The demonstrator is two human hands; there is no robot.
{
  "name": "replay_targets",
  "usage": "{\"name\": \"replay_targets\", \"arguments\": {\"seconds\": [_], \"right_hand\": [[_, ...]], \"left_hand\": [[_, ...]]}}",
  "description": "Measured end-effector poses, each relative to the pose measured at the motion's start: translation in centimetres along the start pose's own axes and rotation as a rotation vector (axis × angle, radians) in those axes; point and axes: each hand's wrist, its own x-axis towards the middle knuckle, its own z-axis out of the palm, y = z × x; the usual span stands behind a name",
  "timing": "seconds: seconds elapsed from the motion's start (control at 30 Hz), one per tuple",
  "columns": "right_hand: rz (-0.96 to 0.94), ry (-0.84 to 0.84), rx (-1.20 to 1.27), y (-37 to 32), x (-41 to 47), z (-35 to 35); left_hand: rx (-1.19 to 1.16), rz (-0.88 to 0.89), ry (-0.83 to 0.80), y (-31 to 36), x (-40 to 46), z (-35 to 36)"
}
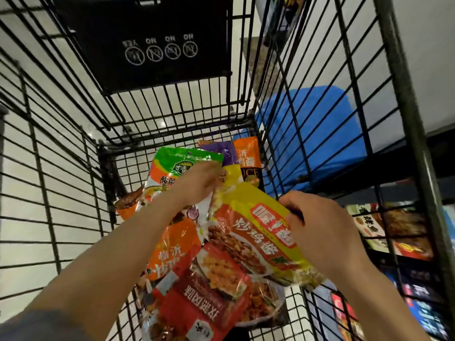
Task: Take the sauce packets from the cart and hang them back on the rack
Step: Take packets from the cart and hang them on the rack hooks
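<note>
A black wire cart (73,168) stood on a pale tiled floor (19,156), with packets hanging on a rack (394,232) to the right. Sauce packets (187,279) lay heaped inside. The right hand (325,225) gripped a yellow packet (248,230); best lifted by its top edge, keeping the hanging hole clear. The left hand (197,183) reached onto a green packet (172,168); its grip could not be judged.

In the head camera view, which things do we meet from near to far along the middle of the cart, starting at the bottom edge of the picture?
Red packet → yellow packet, held by the right hand → left hand on the green-topped packet → purple packet → black sign on the cart's far wall.
</note>
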Motion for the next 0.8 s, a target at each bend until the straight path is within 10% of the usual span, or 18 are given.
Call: {"name": "replay_targets", "arguments": {"seconds": [0.3,0.8], "right_hand": [[-0.026,-0.019,0.05,0.5,0.5,0.2],[0.024,0.073,-0.259,-0.3,0.3,0.5]], "left_hand": [[0.009,-0.54,-0.177,-6.7,5.9,-2.0],[0.413,-0.393,-0.1,-3.6,2.4,-7.2]]}}
